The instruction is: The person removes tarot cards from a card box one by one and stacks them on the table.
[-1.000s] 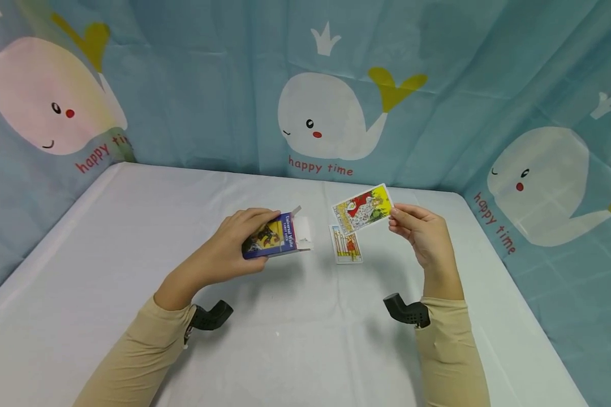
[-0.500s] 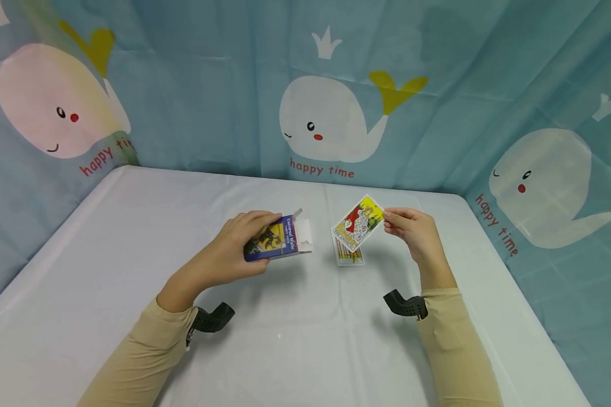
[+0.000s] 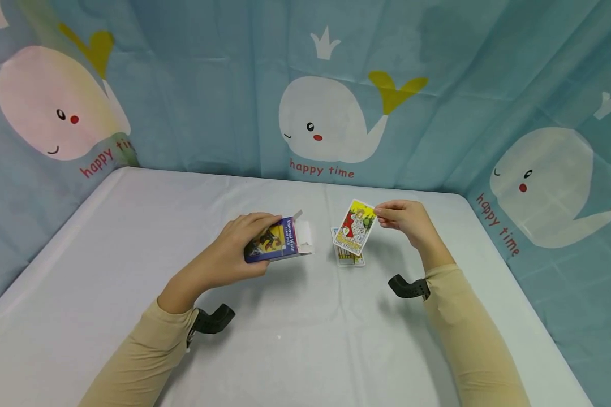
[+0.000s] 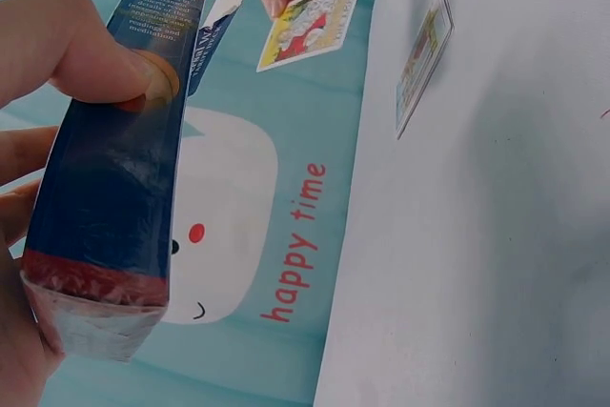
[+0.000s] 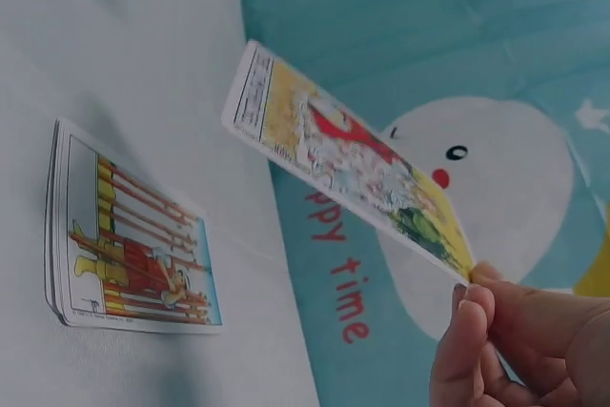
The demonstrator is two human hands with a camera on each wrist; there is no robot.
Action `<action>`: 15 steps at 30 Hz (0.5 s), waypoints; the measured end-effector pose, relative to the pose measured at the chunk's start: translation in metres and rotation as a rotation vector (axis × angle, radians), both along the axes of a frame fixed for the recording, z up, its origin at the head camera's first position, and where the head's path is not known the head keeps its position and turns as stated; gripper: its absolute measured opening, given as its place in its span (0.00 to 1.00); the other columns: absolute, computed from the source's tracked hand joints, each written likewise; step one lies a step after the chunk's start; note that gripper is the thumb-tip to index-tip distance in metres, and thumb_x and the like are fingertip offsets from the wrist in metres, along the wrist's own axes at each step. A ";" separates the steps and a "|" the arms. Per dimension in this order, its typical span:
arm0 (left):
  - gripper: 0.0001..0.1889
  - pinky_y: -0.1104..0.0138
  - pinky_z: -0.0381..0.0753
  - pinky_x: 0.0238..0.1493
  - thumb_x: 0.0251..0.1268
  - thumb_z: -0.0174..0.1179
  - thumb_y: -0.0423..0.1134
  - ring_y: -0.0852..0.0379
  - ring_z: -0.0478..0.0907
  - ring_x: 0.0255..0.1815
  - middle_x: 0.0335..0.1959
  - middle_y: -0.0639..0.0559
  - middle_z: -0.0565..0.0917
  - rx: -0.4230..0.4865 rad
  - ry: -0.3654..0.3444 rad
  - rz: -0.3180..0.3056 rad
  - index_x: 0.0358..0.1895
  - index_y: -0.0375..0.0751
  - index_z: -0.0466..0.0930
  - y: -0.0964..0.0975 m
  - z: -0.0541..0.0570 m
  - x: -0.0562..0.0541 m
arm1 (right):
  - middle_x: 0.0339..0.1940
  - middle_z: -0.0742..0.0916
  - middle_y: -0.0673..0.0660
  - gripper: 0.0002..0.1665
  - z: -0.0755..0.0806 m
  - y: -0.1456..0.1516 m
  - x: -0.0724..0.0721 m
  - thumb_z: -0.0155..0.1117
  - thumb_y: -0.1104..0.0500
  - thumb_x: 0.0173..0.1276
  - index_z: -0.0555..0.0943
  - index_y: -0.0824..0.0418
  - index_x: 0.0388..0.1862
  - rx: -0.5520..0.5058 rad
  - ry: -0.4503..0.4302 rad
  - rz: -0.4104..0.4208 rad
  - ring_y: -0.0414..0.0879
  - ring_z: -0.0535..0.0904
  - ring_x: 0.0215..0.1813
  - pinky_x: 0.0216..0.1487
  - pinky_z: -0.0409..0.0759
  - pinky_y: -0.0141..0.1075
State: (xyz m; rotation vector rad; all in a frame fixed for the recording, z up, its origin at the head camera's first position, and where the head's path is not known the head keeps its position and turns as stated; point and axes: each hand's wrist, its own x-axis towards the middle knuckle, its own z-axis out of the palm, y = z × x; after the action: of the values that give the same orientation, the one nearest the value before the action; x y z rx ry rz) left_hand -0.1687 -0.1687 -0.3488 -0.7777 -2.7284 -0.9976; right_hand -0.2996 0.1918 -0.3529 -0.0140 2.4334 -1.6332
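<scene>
My left hand [image 3: 229, 249] grips a blue tarot card box [image 3: 271, 240] above the table, its flap end open and facing right. In the left wrist view the thumb presses on the dark blue side of the box [image 4: 110, 169]. My right hand [image 3: 407, 223] pinches one tarot card [image 3: 355, 227] at its upper right corner, between thumb and fingers. That card shows a figure on red with a yellow sky, and it hangs tilted over a small pile of tarot cards [image 3: 348, 260]. In the right wrist view the pile [image 5: 138, 245] lies face up on the table, apart from the held card.
A white cloth covers the table [image 3: 280, 350]. Behind and beside it hangs a blue curtain [image 3: 198, 102] printed with whales. A black camera mount sits on each wrist, the left one [image 3: 214, 319] and the right one [image 3: 407, 287].
My right hand has moved left and turned, bringing the card from a sideways tilt to nearly upright over the pile. The left hand and the box have hardly moved.
</scene>
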 end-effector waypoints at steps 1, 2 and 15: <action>0.41 0.43 0.62 0.66 0.50 0.67 0.36 0.44 0.65 0.70 0.71 0.44 0.69 0.001 -0.001 0.000 0.74 0.44 0.66 0.000 0.000 0.000 | 0.32 0.86 0.43 0.22 0.000 0.000 -0.002 0.63 0.57 0.71 0.79 0.72 0.55 0.003 -0.003 0.015 0.35 0.83 0.34 0.43 0.83 0.29; 0.41 0.43 0.62 0.66 0.50 0.67 0.36 0.44 0.65 0.70 0.71 0.44 0.69 0.001 -0.002 0.001 0.74 0.44 0.66 0.000 -0.001 0.000 | 0.32 0.86 0.43 0.22 0.000 0.000 -0.003 0.63 0.57 0.71 0.79 0.73 0.56 0.007 -0.005 0.029 0.34 0.83 0.33 0.44 0.84 0.29; 0.41 0.45 0.63 0.64 0.51 0.67 0.37 0.45 0.65 0.68 0.72 0.45 0.68 -0.009 -0.001 -0.002 0.74 0.44 0.65 0.000 -0.003 -0.001 | 0.31 0.86 0.45 0.22 -0.008 0.000 -0.023 0.60 0.59 0.73 0.77 0.76 0.57 0.012 -0.088 0.132 0.33 0.80 0.31 0.41 0.82 0.27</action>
State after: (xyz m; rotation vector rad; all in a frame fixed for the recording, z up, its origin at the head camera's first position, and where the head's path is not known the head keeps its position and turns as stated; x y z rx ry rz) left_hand -0.1697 -0.1688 -0.3519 -0.7816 -2.7356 -0.9877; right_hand -0.3229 0.1920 -0.3612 -0.0963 2.3245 -1.5300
